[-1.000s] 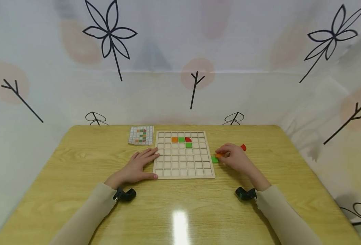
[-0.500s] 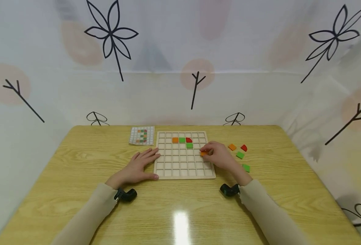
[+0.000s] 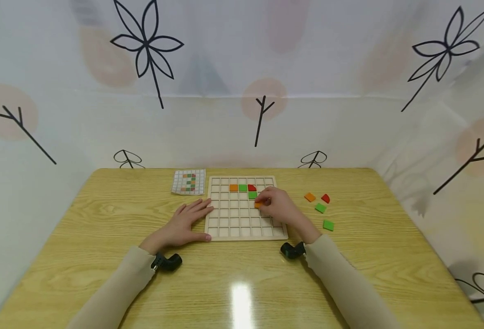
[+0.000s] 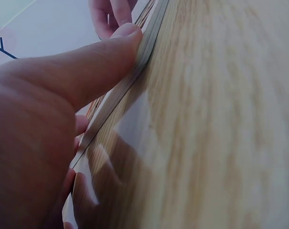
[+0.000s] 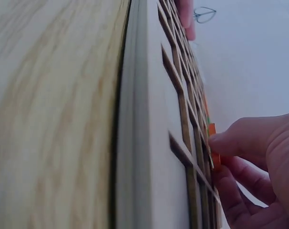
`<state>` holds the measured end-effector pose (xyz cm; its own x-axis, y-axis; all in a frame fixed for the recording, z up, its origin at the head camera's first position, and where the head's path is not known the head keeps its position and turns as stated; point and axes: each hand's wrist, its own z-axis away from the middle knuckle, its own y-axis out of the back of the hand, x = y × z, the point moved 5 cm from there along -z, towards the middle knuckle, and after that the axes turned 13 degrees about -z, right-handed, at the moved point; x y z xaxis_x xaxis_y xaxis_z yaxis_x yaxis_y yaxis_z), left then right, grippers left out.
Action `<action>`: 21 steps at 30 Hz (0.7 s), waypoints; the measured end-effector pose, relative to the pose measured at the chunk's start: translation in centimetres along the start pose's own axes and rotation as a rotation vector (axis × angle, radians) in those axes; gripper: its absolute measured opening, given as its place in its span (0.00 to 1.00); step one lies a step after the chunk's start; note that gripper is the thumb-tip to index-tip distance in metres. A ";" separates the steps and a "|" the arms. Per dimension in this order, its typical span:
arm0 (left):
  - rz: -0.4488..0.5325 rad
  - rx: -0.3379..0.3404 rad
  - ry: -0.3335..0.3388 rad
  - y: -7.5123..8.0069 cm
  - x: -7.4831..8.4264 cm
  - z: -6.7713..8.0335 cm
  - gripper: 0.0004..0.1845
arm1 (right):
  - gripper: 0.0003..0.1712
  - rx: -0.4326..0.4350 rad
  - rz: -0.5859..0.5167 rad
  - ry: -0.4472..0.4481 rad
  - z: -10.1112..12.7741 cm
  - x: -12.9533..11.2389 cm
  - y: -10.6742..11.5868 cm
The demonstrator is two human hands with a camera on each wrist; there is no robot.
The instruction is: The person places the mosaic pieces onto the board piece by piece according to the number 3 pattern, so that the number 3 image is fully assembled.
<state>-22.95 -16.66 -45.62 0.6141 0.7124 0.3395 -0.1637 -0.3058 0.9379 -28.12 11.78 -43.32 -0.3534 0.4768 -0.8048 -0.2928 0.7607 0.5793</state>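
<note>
A wooden grid board (image 3: 228, 225) lies on the table, with an orange square tile (image 3: 234, 188), a green square tile (image 3: 243, 188) and a red quarter-round tile (image 3: 252, 188) side by side in one row. Below the red one sits another green tile (image 3: 252, 195). My right hand (image 3: 281, 208) pinches an orange tile (image 5: 212, 143) between thumb and fingers, close over the cells just under that green tile. My left hand (image 3: 182, 225) rests with spread, straight fingers at the board's left edge, its thumb (image 4: 128, 31) on the near left corner.
Right of the board lie a loose orange tile (image 3: 309, 197), a red quarter-round tile (image 3: 326, 198) and two green tiles (image 3: 320, 208). A paper card (image 3: 177, 186) printed with a coloured grid pattern lies at the back left. A patterned cloth hangs behind the table.
My right hand has carried the orange tile leftward from the loose tiles to over the board, uncovering the tiles at the right. The left hand stays in place.
</note>
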 end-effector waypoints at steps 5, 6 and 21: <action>-0.004 0.000 0.001 0.0 0.0 0.0 0.46 | 0.09 0.005 -0.069 -0.041 -0.2 0.4 -0.3; -0.003 -0.001 0.001 0.0 0.0 0.0 0.46 | 0.09 0.006 -0.090 -0.054 -0.2 0.6 -0.3; -0.014 -0.005 0.005 0.0 0.0 -0.1 0.46 | 0.10 -0.027 -0.176 -0.109 -0.1 1.1 -0.6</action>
<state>-23.01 -16.62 -45.62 0.6122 0.7200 0.3268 -0.1592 -0.2926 0.9429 -28.47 11.78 -44.59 -0.1973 0.3834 -0.9023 -0.3663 0.8249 0.4306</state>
